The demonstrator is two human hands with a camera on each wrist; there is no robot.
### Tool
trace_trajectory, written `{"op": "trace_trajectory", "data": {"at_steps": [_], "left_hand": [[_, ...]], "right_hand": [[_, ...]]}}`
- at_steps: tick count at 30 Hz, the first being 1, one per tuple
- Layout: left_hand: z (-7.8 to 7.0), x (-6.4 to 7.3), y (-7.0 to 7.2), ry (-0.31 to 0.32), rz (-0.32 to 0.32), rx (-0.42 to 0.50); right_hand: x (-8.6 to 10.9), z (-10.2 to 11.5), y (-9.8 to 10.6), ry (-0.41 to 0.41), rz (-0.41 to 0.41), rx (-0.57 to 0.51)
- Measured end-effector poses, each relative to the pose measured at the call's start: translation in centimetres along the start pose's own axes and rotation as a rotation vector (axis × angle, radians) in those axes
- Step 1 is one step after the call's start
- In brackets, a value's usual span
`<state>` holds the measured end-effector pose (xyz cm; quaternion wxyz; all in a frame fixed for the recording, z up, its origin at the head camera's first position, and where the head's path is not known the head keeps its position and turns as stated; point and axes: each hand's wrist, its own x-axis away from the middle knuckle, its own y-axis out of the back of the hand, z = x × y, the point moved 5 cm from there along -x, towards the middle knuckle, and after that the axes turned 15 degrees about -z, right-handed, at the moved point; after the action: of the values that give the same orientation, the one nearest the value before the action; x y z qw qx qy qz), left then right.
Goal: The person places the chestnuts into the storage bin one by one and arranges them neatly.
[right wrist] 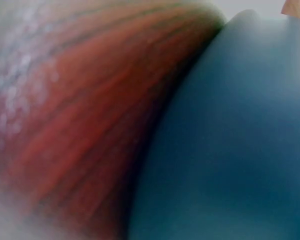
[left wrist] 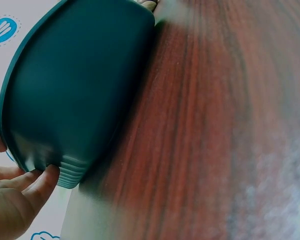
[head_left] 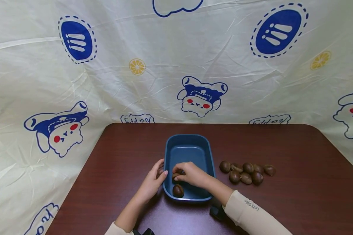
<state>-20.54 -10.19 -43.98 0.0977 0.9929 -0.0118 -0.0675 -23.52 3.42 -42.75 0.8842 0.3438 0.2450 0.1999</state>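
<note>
A deep blue plastic tray (head_left: 191,155) stands lengthwise on the table. My left hand (head_left: 153,181) grips its left wall, thumb over the rim and fingers against the outside, as the left wrist view shows on the tray's side (left wrist: 80,75). Inside the tray, my right hand (head_left: 193,174) pinches a brown chestnut (head_left: 175,176) between thumb and fingers, low over the tray's left part. Another chestnut (head_left: 178,191) lies in the near left corner. The tray's outer wall (right wrist: 230,140) fills much of the right wrist view, where the right hand's grasp is hidden.
Several loose chestnuts (head_left: 248,168) lie in a cluster on the dark red-brown table (head_left: 129,147), right of the tray. Behind the table hangs a pale printed cloth (head_left: 164,91). A small black object (head_left: 217,212) shows beneath the right forearm.
</note>
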Motion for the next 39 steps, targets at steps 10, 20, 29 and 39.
{"op": "trace_trajectory", "data": {"at_steps": [10, 20, 29, 39], "left_hand": [[-0.1, 0.0, 0.0, -0.002, -0.007, 0.003], [0.0, 0.0, -0.1, -0.005, 0.001, 0.030], [0.1, -0.1, -0.1, -0.010, 0.002, 0.022], [0.3, -0.1, -0.1, 0.004, -0.020, -0.012]], "right_hand": [[0.2, -0.2, 0.2, 0.004, -0.010, -0.017], [0.1, -0.1, 1.1, -0.002, -0.095, -0.078], [0.4, 0.0, 2.0, -0.019, -0.141, -0.114], [1.3, 0.1, 4.1, -0.033, -0.205, -0.103]]}}
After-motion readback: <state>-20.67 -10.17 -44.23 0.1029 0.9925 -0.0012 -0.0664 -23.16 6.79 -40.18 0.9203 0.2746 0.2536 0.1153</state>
